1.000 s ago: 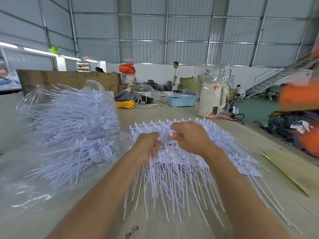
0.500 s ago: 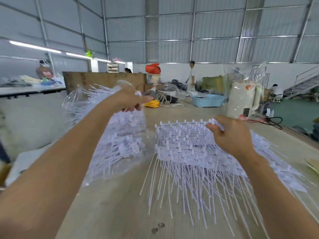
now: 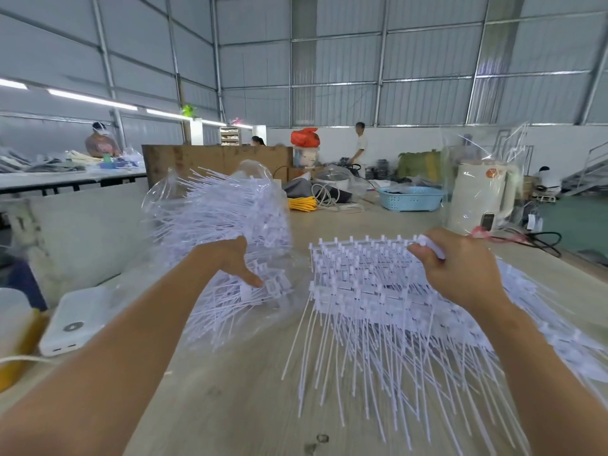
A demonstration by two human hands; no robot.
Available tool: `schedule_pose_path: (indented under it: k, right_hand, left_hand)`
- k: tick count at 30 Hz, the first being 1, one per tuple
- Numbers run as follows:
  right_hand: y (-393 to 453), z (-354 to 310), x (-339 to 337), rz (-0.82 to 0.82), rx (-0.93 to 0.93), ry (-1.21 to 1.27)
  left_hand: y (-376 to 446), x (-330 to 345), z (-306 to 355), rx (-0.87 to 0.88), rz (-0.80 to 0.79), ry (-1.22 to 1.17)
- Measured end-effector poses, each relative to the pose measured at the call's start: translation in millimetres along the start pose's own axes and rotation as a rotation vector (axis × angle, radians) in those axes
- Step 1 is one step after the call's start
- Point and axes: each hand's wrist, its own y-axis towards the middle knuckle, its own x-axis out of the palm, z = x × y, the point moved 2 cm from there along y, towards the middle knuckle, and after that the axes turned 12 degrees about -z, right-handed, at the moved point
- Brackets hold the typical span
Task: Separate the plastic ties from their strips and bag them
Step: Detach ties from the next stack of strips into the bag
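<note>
A stack of white plastic tie strips (image 3: 368,291) lies on the wooden table (image 3: 237,406), the tails fanning toward me. My right hand (image 3: 460,268) rests at the stack's far right corner and pinches a white strip end between thumb and fingers. A clear plastic bag (image 3: 217,222) full of loose white ties sits to the left of the stack. My left hand (image 3: 237,261) hovers at the bag's mouth with the fingers spread and straight, the fingertips just above loose ties; nothing shows in its grasp.
A white power bank (image 3: 75,324) and a yellow-topped container (image 3: 16,327) sit at the left table edge. Farther back are a blue basket (image 3: 411,199), a bagged white kettle (image 3: 480,195), yellow cord (image 3: 302,203) and cables. Several people work at the back.
My left hand left the strip stack, swung over the top of the bag, then came down to the bag's mouth with fingers spread. My right hand stayed at the stack's far right corner.
</note>
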Motion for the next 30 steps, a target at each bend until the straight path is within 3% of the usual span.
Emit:
schedule_pose_path:
  k: [4,6,8,10,13,15,18,25,30]
  right_hand:
    - [3,-2,0,-0.034,-0.022,0.008]
    - [3,-8,-3,-0.045,-0.083,0.013]
    - [2,-16,-7,-0.078,-0.124,0.007]
    - [3,-17,-9,-0.091,-0.086,0.032]
    - [2,-12,-7,-0.115,0.009,0.114]
    - [1,-6,-4,-0.164,0.015,0.138]
    - [0,3,-3,-0.250,0.050,0.214]
    - [-4,27,2,-0.426,0.133,0.159]
    - [-5,22,4,-0.436,0.093,0.225]
  left_hand:
    - [-14,-6,27,-0.058,0.024,0.113]
    - [-28,-10,58,0.104,0.175,0.053]
    - [-46,-9,97,0.388,0.289,-0.222]
    - [-68,3,137,0.656,0.189,-0.537]
    - [-79,34,186,0.822,-0.090,-0.719]
    - [-72,49,207,0.867,-0.108,-0.821]
    - [-56,59,219,0.824,0.044,-1.022]
    - [-40,66,218,0.812,0.193,-1.087]
    - [-44,70,220,0.840,0.274,-1.089]
